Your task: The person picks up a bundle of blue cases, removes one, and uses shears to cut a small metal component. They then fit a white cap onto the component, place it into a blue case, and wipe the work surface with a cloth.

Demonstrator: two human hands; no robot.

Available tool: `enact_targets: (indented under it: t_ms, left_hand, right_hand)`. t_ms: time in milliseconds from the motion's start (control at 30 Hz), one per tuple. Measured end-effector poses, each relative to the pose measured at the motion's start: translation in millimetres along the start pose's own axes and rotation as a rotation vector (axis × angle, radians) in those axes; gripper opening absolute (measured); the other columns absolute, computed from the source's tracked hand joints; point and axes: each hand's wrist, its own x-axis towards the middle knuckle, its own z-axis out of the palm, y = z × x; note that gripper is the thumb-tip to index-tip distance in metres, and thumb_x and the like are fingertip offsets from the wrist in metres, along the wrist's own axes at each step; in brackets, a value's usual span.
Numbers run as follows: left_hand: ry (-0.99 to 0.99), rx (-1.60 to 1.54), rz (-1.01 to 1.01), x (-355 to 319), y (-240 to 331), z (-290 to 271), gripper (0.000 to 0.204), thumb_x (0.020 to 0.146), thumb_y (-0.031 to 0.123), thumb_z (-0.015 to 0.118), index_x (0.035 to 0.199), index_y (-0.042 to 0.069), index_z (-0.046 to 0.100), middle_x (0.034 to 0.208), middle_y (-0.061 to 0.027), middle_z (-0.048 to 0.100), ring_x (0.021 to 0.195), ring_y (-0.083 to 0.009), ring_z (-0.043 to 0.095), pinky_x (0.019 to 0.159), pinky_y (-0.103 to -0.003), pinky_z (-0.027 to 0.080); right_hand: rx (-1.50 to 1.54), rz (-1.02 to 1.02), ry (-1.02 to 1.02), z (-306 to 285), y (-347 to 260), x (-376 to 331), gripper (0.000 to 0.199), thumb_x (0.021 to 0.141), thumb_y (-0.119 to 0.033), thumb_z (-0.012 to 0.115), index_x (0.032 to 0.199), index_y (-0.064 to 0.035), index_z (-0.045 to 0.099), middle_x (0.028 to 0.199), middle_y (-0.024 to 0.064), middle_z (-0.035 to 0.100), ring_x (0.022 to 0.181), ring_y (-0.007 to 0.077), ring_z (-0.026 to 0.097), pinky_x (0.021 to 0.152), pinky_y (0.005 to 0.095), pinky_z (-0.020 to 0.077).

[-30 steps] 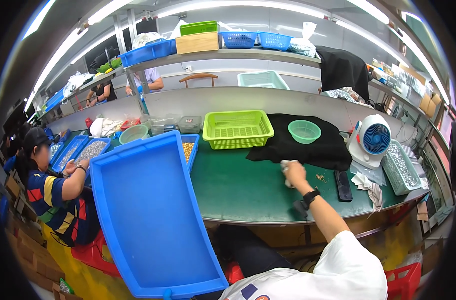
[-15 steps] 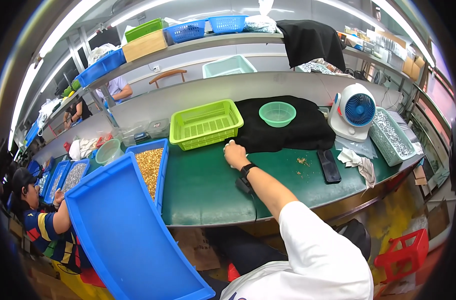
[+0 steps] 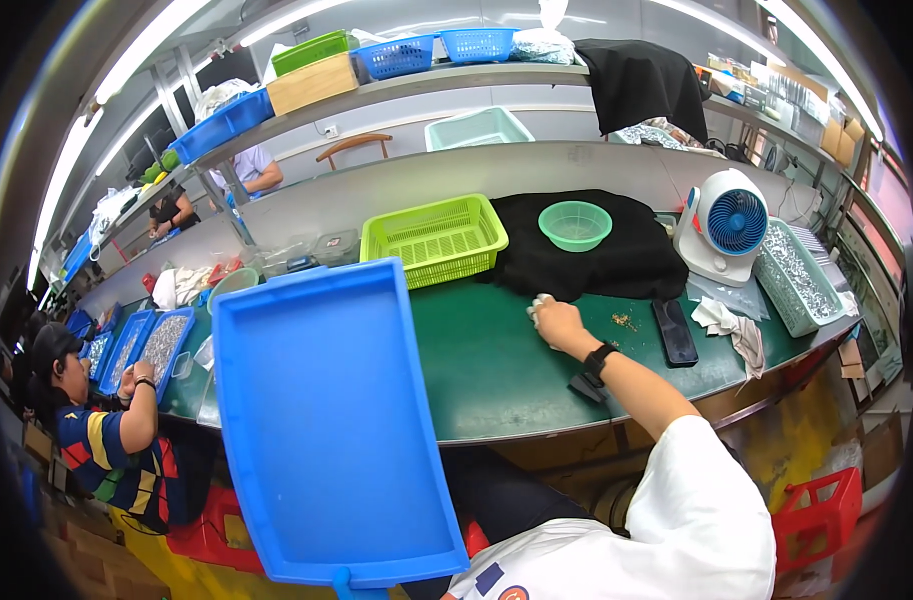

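A shallow, bare blue plastic tray (image 3: pixel 327 420) is raised and tilted at the front left. At its lower rim shows what looks like a blue-covered thumb of my left hand (image 3: pixel 345 580), closed on the edge; the other fingers are hidden behind or below the tray. My right hand (image 3: pixel 562 325) is on the green tabletop (image 3: pixel 487 350), just in front of the black cloth (image 3: pixel 577 275). It is closed around a small white wad, perhaps cloth or tissue (image 3: pixel 539 302), pressed near the table surface. A black strap circles the right wrist.
A lime-green basket (image 3: pixel 435 250), a pale green bowl (image 3: pixel 575 227) and a white fan (image 3: pixel 727 230) stand at the back. Small golden bits (image 3: pixel 625 321) and a black phone (image 3: pixel 674 333) lie on the right. Another person (image 3: pixel 107 440) works at the left beside blue trays of silvery parts.
The blue tray has swung to the right and more upright, covering the tray of golden pieces. My right hand has slid toward me and to the right with the white wad, away from the basket.
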Motion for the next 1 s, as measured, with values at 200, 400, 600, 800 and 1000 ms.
enact_targets:
  t_ms: [200, 400, 600, 800, 1000]
  left_hand:
    - [0.099, -0.108, 0.001, 5, 8, 5, 0.058, 0.088, 0.043, 0.045, 0.131, 0.005, 0.035, 0.126, -0.0140, 0.046, 0.112, -0.0313, 0.044, 0.097, -0.046, 0.034]
    - [0.075, -0.159, 0.081, -1, 25, -26, 0.059, 0.088, 0.043, 0.043, 0.133, 0.005, 0.033, 0.131, -0.0148, 0.041, 0.116, -0.0319, 0.040, 0.098, -0.047, 0.032]
    - [0.163, -0.161, 0.195, -20, 28, -22, 0.060, 0.088, 0.043, 0.041, 0.134, 0.006, 0.031, 0.132, -0.0143, 0.040, 0.117, -0.0324, 0.039, 0.100, -0.047, 0.030]
    - [0.216, -0.143, 0.245, -23, 41, -35, 0.061, 0.088, 0.043, 0.043, 0.135, 0.007, 0.029, 0.133, -0.0136, 0.038, 0.118, -0.0319, 0.038, 0.100, -0.046, 0.031]
    - [0.032, -0.043, 0.255, 59, 78, -12, 0.060, 0.083, 0.034, 0.051, 0.132, 0.007, 0.031, 0.129, -0.0118, 0.040, 0.115, -0.0280, 0.040, 0.097, -0.043, 0.033]
  right_hand:
    - [-0.121, 0.099, -0.136, -17, 37, 4, 0.016, 0.077, -0.016, 0.053, 0.086, -0.0057, 0.061, 0.089, 0.0144, 0.059, 0.073, 0.0313, 0.062, 0.062, 0.0431, 0.0505]
    - [0.297, -0.199, -0.053, -45, -99, 56, 0.014, 0.076, -0.018, 0.054, 0.086, -0.0115, 0.062, 0.089, 0.0120, 0.059, 0.076, 0.0313, 0.061, 0.065, 0.0433, 0.0498]
    - [0.370, -0.567, 0.125, 49, -189, 126, 0.018, 0.082, -0.023, 0.051, 0.088, -0.0094, 0.060, 0.099, 0.0071, 0.057, 0.089, 0.0275, 0.053, 0.075, 0.0380, 0.0447]
    - [0.270, -0.392, 0.184, 70, -190, 132, 0.024, 0.085, -0.029, 0.046, 0.084, -0.0106, 0.061, 0.091, 0.0048, 0.058, 0.088, 0.0259, 0.053, 0.073, 0.0398, 0.0397]
    - [0.096, -0.185, 0.116, 56, -122, 91, 0.026, 0.086, -0.027, 0.046, 0.093, -0.0070, 0.061, 0.104, 0.0070, 0.058, 0.095, 0.0273, 0.050, 0.076, 0.0412, 0.0397]
